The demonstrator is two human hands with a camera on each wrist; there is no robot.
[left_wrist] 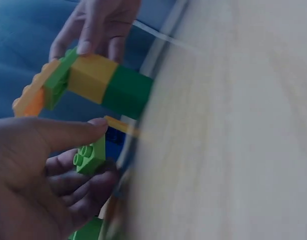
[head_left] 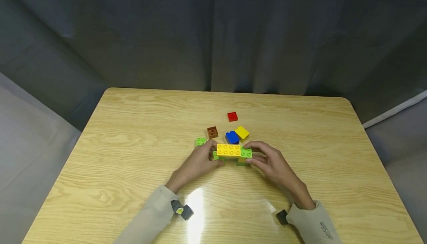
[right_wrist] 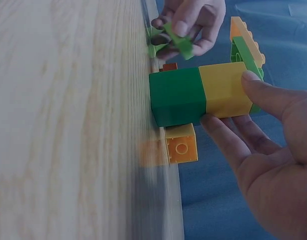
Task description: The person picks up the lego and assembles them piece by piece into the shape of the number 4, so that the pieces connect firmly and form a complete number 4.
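Note:
A small stack of toy building bricks stands on the table, with a dark green brick (right_wrist: 176, 97) at the bottom and a yellow brick (right_wrist: 223, 87) above it. On top of these lies a light green brick (head_left: 246, 152), from which a long yellow brick (head_left: 228, 150) juts out to the left. My right hand (head_left: 271, 162) grips the stack around its upper part, thumb on one side and fingers on the other. Below the jutting end, my left hand (head_left: 200, 160) pinches a separate light green brick (left_wrist: 91, 155) between thumb and fingers.
Just behind the hands lie a blue brick (head_left: 232, 137) and a yellow brick (head_left: 242, 132), touching or nearly so. A brown brick (head_left: 212, 132), another light green brick (head_left: 200, 141) and a red brick (head_left: 232, 116) are scattered nearby on the wooden table (head_left: 133, 125).

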